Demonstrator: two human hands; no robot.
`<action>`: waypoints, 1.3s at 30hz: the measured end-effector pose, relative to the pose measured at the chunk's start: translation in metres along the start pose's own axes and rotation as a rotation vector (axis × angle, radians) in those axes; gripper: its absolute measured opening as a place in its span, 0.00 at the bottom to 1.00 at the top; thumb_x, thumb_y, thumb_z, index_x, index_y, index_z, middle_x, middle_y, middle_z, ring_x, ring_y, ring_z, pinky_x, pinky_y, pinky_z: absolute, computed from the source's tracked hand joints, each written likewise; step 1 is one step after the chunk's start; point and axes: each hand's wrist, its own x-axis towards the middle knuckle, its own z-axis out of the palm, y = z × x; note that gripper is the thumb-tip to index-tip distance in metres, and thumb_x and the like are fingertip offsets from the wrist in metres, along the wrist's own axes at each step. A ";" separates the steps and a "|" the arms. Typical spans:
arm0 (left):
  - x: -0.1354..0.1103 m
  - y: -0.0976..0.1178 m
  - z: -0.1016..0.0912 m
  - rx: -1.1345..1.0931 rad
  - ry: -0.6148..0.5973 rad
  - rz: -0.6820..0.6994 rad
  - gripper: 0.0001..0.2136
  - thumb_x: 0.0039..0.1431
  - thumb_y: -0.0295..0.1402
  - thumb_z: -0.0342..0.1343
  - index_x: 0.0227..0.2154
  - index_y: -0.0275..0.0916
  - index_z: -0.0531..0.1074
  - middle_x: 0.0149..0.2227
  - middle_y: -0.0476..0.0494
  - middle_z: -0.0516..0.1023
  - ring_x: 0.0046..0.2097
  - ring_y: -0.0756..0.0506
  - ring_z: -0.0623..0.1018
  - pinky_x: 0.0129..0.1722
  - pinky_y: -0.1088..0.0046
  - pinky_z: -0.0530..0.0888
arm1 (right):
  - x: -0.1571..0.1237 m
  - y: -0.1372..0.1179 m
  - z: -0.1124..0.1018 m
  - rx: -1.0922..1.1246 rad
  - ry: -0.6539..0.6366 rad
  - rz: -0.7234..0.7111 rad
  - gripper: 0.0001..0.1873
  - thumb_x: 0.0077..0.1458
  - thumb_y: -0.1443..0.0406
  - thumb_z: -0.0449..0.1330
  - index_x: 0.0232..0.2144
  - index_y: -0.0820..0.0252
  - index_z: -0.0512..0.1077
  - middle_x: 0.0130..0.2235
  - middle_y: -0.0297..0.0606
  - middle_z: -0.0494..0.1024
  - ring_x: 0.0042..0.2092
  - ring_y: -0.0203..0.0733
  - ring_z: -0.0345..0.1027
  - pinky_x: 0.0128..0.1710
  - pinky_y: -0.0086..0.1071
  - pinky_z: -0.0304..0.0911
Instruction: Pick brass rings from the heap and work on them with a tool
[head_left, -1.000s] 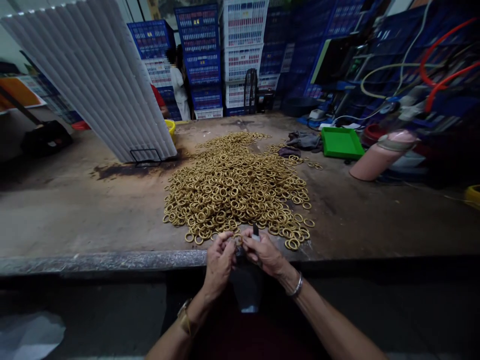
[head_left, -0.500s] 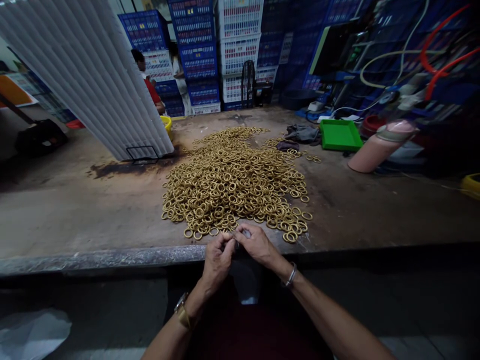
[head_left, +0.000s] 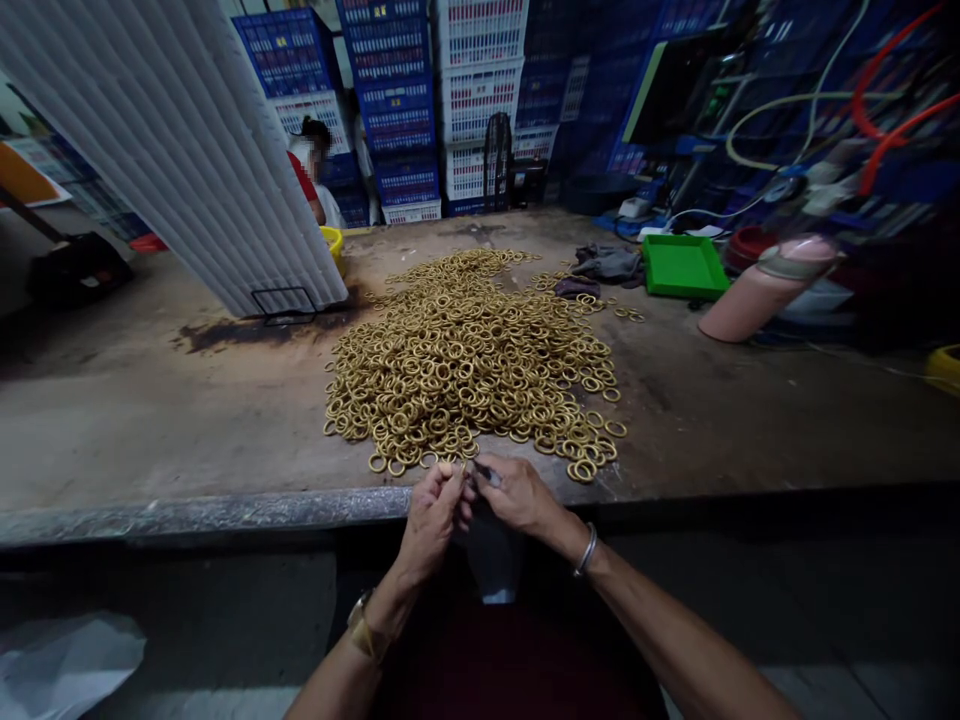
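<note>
Ring pile (head_left: 465, 360): gold-coloured, heaped on the brown desk (head_left: 187, 420), loose rings scattered at its near edge. Both my hands were just short of that edge, close together over the desk's front lip.

Left hand (head_left: 435, 515): fingers narrow, thumb and forefinger pinched on a single ring (head_left: 463, 467), mostly hidden by the fingertips. Watch (head_left: 365, 632) on that wrist.

Right hand (head_left: 521, 497): fingers curled around a small grey-handled blade (head_left: 491, 478), its dark tip pointing toward the ring in my left. Silver bracelet (head_left: 591, 548) on that wrist.

Left of the pile and beyond its near half: a tall ribbed white panel (head_left: 187, 150), leaning, its foot at a black wire stand (head_left: 285, 318). A yellow tub (head_left: 334, 240) showed past the panel's edge.

Right of the pile, toward its far end: a crumpled grey cloth (head_left: 609, 263), then a green tray (head_left: 684, 265), then a tilted pink bottle (head_left: 757, 295).

Behind the pile, beyond the desk: stacked white crates (head_left: 480, 100), with a black fan (head_left: 497, 160) before them. Far left of those, partly behind the panel, a person in red (head_left: 304, 185).
</note>
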 end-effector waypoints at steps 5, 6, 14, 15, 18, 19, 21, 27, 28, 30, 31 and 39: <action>0.000 0.001 0.000 0.067 0.025 0.005 0.13 0.53 0.44 0.50 0.28 0.37 0.62 0.23 0.52 0.67 0.21 0.56 0.65 0.19 0.82 0.64 | -0.006 -0.005 0.001 -0.209 -0.121 -0.053 0.08 0.48 0.69 0.51 0.29 0.59 0.69 0.25 0.34 0.72 0.26 0.34 0.61 0.26 0.27 0.46; 0.000 0.001 0.000 0.070 0.026 0.004 0.13 0.53 0.44 0.50 0.28 0.37 0.62 0.23 0.52 0.67 0.21 0.56 0.65 0.19 0.82 0.64 | -0.006 -0.006 0.001 -0.234 -0.136 -0.047 0.08 0.48 0.69 0.51 0.29 0.59 0.69 0.25 0.35 0.73 0.27 0.35 0.62 0.26 0.27 0.46; -0.012 0.005 -0.004 -0.075 -0.079 -0.047 0.12 0.53 0.42 0.52 0.26 0.37 0.63 0.23 0.52 0.67 0.20 0.56 0.66 0.20 0.81 0.66 | 0.005 -0.002 -0.001 -0.464 -0.079 0.130 0.12 0.50 0.68 0.50 0.38 0.58 0.68 0.31 0.38 0.76 0.33 0.39 0.67 0.28 0.29 0.47; -0.015 0.006 -0.005 -0.122 -0.096 -0.054 0.11 0.53 0.41 0.53 0.27 0.37 0.64 0.25 0.51 0.68 0.21 0.55 0.67 0.20 0.80 0.67 | 0.009 -0.001 -0.001 -0.479 -0.045 0.151 0.12 0.51 0.67 0.49 0.39 0.58 0.67 0.32 0.39 0.76 0.34 0.39 0.68 0.29 0.29 0.48; -0.018 0.004 -0.006 -0.277 -0.082 -0.070 0.10 0.52 0.39 0.54 0.29 0.36 0.65 0.32 0.44 0.72 0.29 0.51 0.73 0.22 0.78 0.69 | 0.019 0.000 -0.003 -0.495 0.039 0.197 0.11 0.55 0.64 0.48 0.37 0.58 0.68 0.32 0.39 0.76 0.35 0.40 0.69 0.29 0.28 0.49; -0.018 0.003 -0.006 -0.322 -0.063 -0.075 0.10 0.51 0.38 0.55 0.28 0.35 0.65 0.34 0.43 0.72 0.32 0.49 0.74 0.23 0.78 0.69 | 0.023 -0.002 -0.002 -0.496 0.058 0.216 0.11 0.56 0.62 0.48 0.37 0.58 0.68 0.31 0.39 0.76 0.35 0.40 0.69 0.29 0.28 0.50; -0.017 0.001 -0.007 -0.395 -0.024 -0.087 0.09 0.51 0.36 0.56 0.26 0.34 0.65 0.35 0.41 0.72 0.34 0.48 0.74 0.24 0.78 0.69 | 0.030 -0.006 0.001 -0.501 0.086 0.244 0.12 0.57 0.60 0.48 0.37 0.58 0.68 0.31 0.39 0.76 0.35 0.39 0.70 0.29 0.28 0.50; -0.011 0.006 -0.013 -0.609 -0.035 -0.163 0.08 0.48 0.33 0.57 0.31 0.35 0.67 0.28 0.46 0.72 0.28 0.50 0.73 0.21 0.78 0.67 | 0.048 -0.010 0.012 -0.555 0.094 0.301 0.11 0.55 0.60 0.49 0.36 0.58 0.68 0.32 0.41 0.77 0.33 0.41 0.70 0.29 0.29 0.51; -0.010 0.007 -0.014 -0.635 -0.047 -0.186 0.09 0.48 0.33 0.57 0.31 0.35 0.68 0.27 0.47 0.71 0.27 0.50 0.72 0.21 0.78 0.67 | 0.049 -0.008 0.013 -0.555 0.092 0.305 0.11 0.55 0.61 0.49 0.36 0.58 0.68 0.32 0.40 0.77 0.33 0.41 0.70 0.29 0.29 0.51; -0.007 0.009 -0.014 -0.663 -0.047 -0.218 0.09 0.47 0.35 0.57 0.28 0.34 0.69 0.26 0.47 0.70 0.27 0.51 0.72 0.21 0.78 0.67 | 0.050 -0.003 0.013 -0.539 0.103 0.290 0.11 0.54 0.63 0.49 0.36 0.57 0.69 0.31 0.39 0.77 0.33 0.40 0.70 0.29 0.28 0.51; -0.006 0.009 -0.014 -0.661 -0.034 -0.216 0.09 0.47 0.36 0.58 0.26 0.34 0.68 0.26 0.48 0.70 0.27 0.51 0.72 0.21 0.78 0.66 | 0.049 -0.001 0.012 -0.522 0.113 0.267 0.11 0.55 0.63 0.49 0.36 0.56 0.69 0.31 0.39 0.77 0.33 0.39 0.69 0.29 0.28 0.51; 0.010 0.008 -0.003 -0.163 0.168 0.023 0.16 0.46 0.42 0.58 0.34 0.38 0.66 0.20 0.55 0.67 0.19 0.54 0.65 0.14 0.82 0.60 | 0.021 0.001 -0.002 -0.205 0.038 -0.098 0.09 0.51 0.66 0.52 0.35 0.58 0.70 0.32 0.36 0.75 0.33 0.36 0.67 0.32 0.26 0.53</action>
